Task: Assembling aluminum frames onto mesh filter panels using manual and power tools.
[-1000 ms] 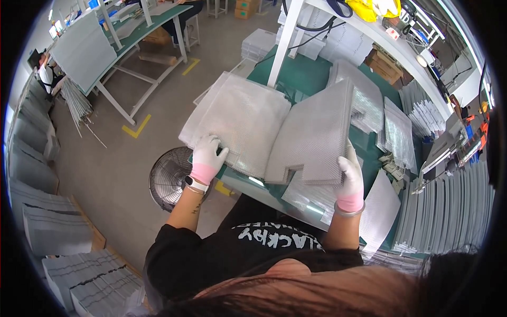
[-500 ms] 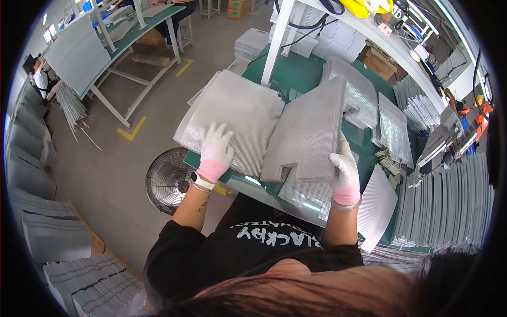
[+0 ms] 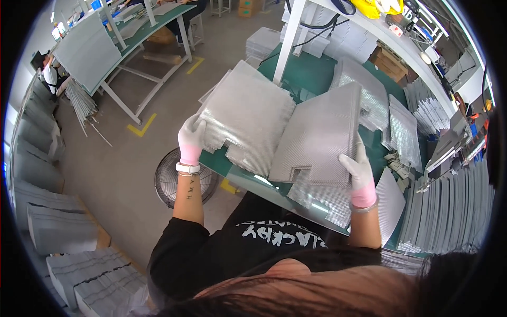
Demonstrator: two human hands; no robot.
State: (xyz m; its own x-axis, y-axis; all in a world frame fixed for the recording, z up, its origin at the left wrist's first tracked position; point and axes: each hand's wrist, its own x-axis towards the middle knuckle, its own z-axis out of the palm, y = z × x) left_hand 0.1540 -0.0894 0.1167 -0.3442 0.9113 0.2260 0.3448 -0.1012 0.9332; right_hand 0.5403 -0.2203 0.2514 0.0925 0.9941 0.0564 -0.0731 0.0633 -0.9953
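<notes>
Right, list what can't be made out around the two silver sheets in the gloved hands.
Head view only:
- Right sheet: its underside faces away; the right hand covers its lower corner.
- Left sheet: how many sheets lie stacked under it; only edges peek out.
- Green table: near edge hidden by both sheets.
- Left hand: fingertips hidden behind the sheet edge.

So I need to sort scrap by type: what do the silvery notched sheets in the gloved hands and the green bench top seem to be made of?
The silvery notched sheets look like thin metal mesh or embossed foil, judging by the fine ribbed texture and dull sheen; which one is unclear. The green bench top looks like a matte rubber or vinyl mat, with a flat, even colour.
</notes>
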